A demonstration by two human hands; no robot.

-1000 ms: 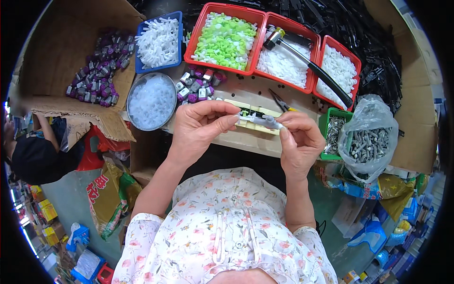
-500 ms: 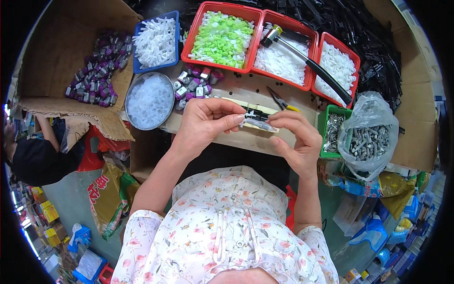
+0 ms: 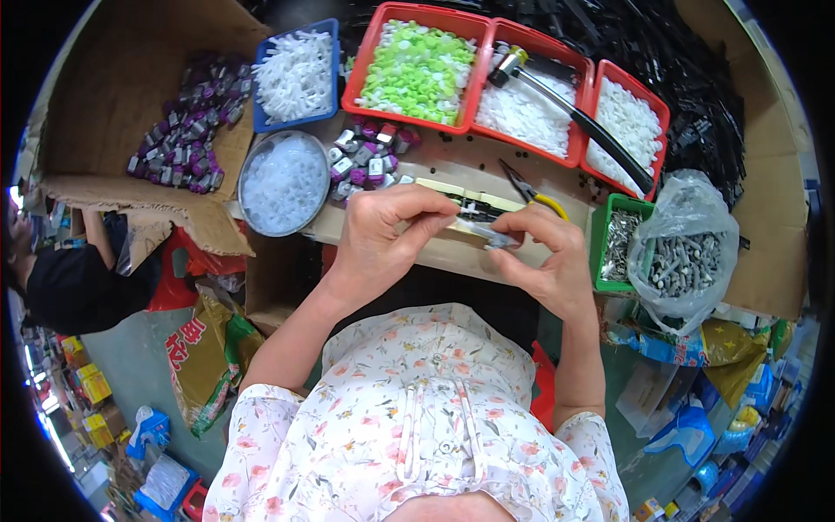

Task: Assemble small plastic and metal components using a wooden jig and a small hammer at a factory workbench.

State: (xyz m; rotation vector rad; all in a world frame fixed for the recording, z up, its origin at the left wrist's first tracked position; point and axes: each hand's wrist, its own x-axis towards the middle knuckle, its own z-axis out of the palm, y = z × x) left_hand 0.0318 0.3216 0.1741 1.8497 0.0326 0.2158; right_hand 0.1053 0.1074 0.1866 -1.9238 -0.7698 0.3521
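Observation:
Over the work board, my left hand (image 3: 383,239) pinches one end of a small translucent tube-like part (image 3: 477,229) between thumb and forefinger. My right hand (image 3: 550,252) has thumb and fingers closed on its other, greyish end. The part looks blurred, and fingertips cover both ends. Just behind it lies a long cream-coloured holder (image 3: 442,186) with black pieces set in it and a small white piece on top. Yellow-and-black pliers (image 3: 546,202) lie beyond my right fingers. Purple-and-silver small parts (image 3: 365,158) are heaped beyond my left hand.
Red trays hold green and white caps (image 3: 413,70) and white pieces (image 3: 619,130); a hammer (image 3: 574,113) rests across them. To the left are a blue tray (image 3: 335,65), a round dish (image 3: 280,228) and a cardboard box (image 3: 113,104). Right: a green bin (image 3: 600,230) and plastic bag (image 3: 696,209).
My right thumb has come up against its fingers, closing on the tube-like part's end. The part has tilted slightly between my hands. The whole view has shifted a little.

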